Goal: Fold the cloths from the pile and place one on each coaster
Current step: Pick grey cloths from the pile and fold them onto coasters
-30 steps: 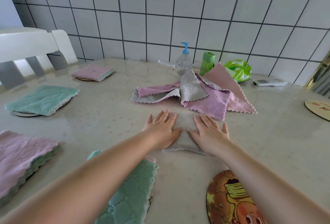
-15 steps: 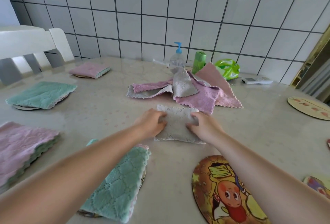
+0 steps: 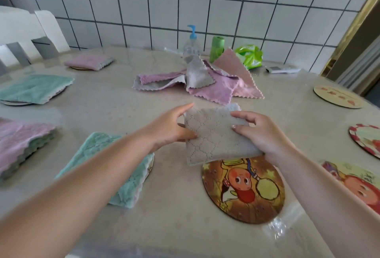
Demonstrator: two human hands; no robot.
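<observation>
A folded grey cloth (image 3: 213, 136) is lifted off the table, held on its left edge by my left hand (image 3: 170, 127) and on its right edge by my right hand (image 3: 260, 132). Its lower edge hangs over the far rim of a bare round cartoon coaster (image 3: 244, 190) in front of me. Behind it lies the pile of unfolded pink and grey cloths (image 3: 207, 83). A folded teal cloth (image 3: 111, 165) covers a coaster to the left of the bare one.
Folded cloths lie on coasters at the left: pink (image 3: 18, 142), teal (image 3: 35, 87), pink (image 3: 89, 61). Bare coasters sit at the right (image 3: 357, 182), (image 3: 368, 137), (image 3: 337, 96). A pump bottle (image 3: 191, 44), green roll (image 3: 217, 48), green bag (image 3: 249, 56) and remote (image 3: 282, 69) stand by the tiled wall.
Both hands went from pressing the grey cloth flat on the table to gripping its sides, lifting it and drawing it toward the cartoon coaster. The view shifted to the right.
</observation>
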